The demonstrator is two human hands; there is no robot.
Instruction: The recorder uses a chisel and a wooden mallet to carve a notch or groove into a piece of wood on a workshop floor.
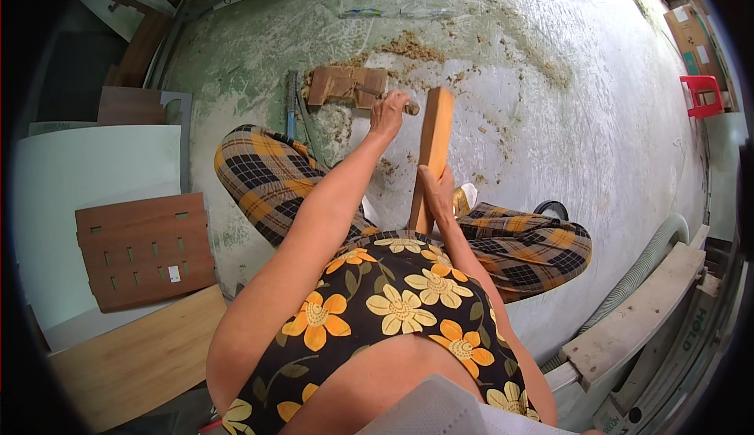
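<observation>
My left hand (387, 115) is closed around a short round piece of dark wood (411, 108), whose blunt end sticks out to the right of the fist. Just beyond that hand lies a notched brown wooden block (345, 85) on the floor; whether the held piece joins it is hidden by my fingers. My right hand (440, 190) grips a long, squared wooden bar (437, 124) near its lower part. The bar slants up and away between my legs, its near end against my floral top. A narrow blue-and-dark tool (292, 105) lies left of the block.
Wood shavings (410, 46) are scattered over the concrete floor (526, 121). On the left lie a slotted brown panel (145, 250) and a pale board (141, 356). A grey ribbed hose (640, 270) and timber (636, 313) run along the right, below a red stool (701, 95).
</observation>
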